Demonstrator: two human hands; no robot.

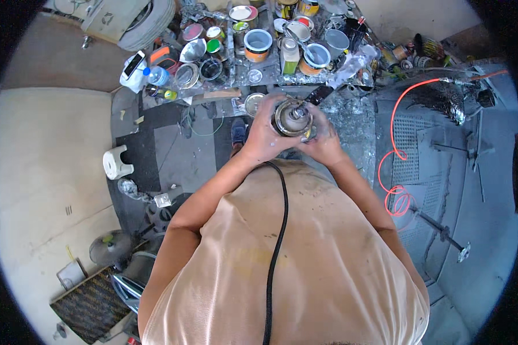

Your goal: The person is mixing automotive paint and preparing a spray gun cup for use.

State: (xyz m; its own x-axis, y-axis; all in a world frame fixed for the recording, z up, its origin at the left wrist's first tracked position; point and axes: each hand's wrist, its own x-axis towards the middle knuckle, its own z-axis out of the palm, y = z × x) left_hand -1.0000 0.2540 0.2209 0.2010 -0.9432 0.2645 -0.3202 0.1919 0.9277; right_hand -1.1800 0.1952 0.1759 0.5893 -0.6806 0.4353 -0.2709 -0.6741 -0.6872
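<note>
Held up in front of my chest is a round metal cup (293,117) with a shiny rim, seen from above; it looks like the cup of a paint spray gun. My left hand (263,133) wraps its left and near side, thumb across the front. My right hand (326,138) closes on its right side, fingers partly hidden behind it. A dark handle-like piece (319,95) shows just beyond the cup; I cannot tell whether it is joined to it. Below and left of the cup, a round lid or tin (254,104) is partly covered by my left hand.
Beyond my hands stands a cluttered bench with paint tins (258,45), a green-labelled bottle (290,55), a water bottle (157,76) and a phone (134,64). An orange coiled hose (392,132) hangs at right. On the left floor are a white stool (117,163) and a fan (110,248).
</note>
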